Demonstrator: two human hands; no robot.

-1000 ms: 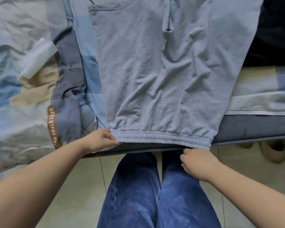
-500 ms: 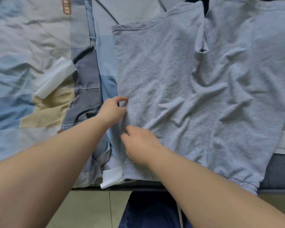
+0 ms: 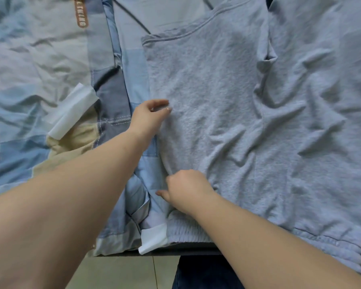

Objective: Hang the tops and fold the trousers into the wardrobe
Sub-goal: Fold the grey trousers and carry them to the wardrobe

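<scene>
Patchwork bedding in blue, grey and cream covers the bed, rumpled. Grey sweatpants lie flat on it, right of centre, long axis running toward/away from the camera: elastic waistband at the near bed edge, legs pointing away (far ends out of frame). Fabric wrinkled, worst across the right leg. Left arm and right arm both reach in from the near edge. Left hand at the sweatpants' left side edge, about mid-length, thumb and fingers narrowed into a pinch on the fabric edge. Right hand nearer the waistband on the same left edge, fingers curled tight, bunching cloth. White tag on the bedding, well left of the sweatpants. Brown lettered label far left, text unreadable.
</scene>
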